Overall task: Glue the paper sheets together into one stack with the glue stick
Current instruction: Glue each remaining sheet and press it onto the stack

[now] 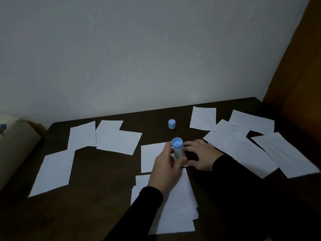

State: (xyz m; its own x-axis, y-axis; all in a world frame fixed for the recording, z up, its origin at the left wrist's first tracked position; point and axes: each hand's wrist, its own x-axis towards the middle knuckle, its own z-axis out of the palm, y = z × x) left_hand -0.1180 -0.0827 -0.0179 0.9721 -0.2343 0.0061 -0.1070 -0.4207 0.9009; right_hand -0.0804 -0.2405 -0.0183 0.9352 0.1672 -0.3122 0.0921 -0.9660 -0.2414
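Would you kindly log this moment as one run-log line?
left hand: grips glue stick | right hand: on sheet | cap: off, on table

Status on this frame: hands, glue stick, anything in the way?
Left hand grips glue stick, cap off, standing behind. Right hand flat on sheet. Other sheets scattered; nothing blocking.

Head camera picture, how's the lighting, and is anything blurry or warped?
Head view: dim, bluish light; black sleeves nearly merge with the dark table; left hand holding the glue stick looks slightly soft; wide-angle lens bends the table's far edge; no glare.
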